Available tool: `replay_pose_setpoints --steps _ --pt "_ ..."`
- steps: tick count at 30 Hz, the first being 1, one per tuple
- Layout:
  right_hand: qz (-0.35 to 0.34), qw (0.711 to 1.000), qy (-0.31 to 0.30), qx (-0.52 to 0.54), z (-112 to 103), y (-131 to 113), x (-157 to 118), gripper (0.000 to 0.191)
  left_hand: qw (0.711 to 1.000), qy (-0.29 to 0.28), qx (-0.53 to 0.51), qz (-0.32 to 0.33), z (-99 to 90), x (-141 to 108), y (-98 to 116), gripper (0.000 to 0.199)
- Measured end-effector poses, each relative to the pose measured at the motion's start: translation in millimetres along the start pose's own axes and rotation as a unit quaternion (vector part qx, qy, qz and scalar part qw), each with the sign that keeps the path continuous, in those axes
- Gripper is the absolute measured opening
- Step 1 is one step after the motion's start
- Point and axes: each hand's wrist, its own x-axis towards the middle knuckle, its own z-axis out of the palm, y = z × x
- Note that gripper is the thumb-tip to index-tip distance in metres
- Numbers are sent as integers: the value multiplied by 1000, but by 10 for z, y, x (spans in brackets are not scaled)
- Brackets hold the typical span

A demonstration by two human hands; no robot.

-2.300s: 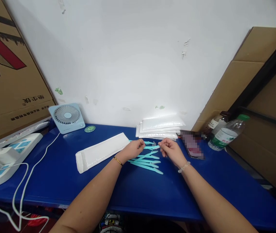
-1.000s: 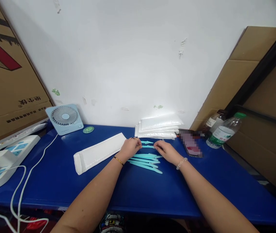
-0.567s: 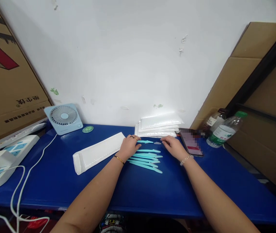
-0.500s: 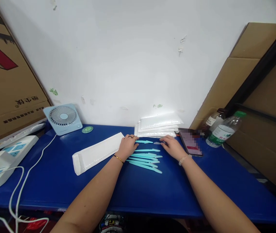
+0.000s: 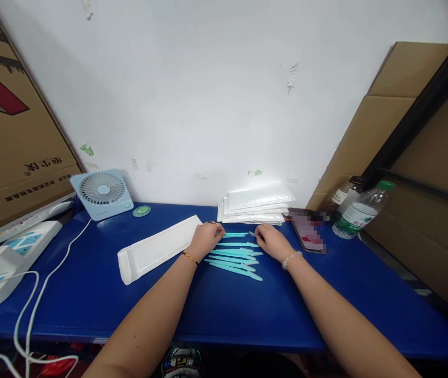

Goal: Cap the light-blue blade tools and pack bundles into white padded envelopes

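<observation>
My left hand (image 5: 207,239) is closed on a turquoise eyebrow razor (image 5: 235,234), whose slim end points right. Opposite it, my right hand (image 5: 272,241) pinches a small clear cover (image 5: 252,233). A small gap seems to lie between cover and razor. Below my hands, several more turquoise razors (image 5: 235,269) lie in a loose fan on the table, some overlapping, their tips to the right. A white padded envelope (image 5: 157,251) lies slanted to the left, its upper end beside my left hand. My fingertips are partly hidden.
A stack of white padded envelopes (image 5: 257,205) is against the wall. To the right are a phone (image 5: 306,233) and two bottles, one a green-capped bottle (image 5: 360,212). A blue fan (image 5: 104,191), a power strip (image 5: 23,257) and cables occupy the left of the blue table (image 5: 247,315).
My right hand has shifted slightly left and its fingers have drawn together around the clear cover. The razor in my left hand has turned or dropped slightly. The fanned razors stay put.
</observation>
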Motion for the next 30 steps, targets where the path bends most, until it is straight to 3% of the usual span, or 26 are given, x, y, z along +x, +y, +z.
replay_pose_setpoints --steps 9,15,22,30 --pt "59 975 55 208 -94 108 -76 16 994 15 -102 -22 4 7 -24 29" --pt "92 916 112 375 -71 100 -63 23 988 23 -146 -47 -15 21 -16 32" --pt "132 885 143 422 -45 93 -40 28 986 10 -166 -27 -1 13 -29 29" --pt "118 890 117 425 -44 28 -28 27 984 -2 -177 -11 -5 3 -4 30"
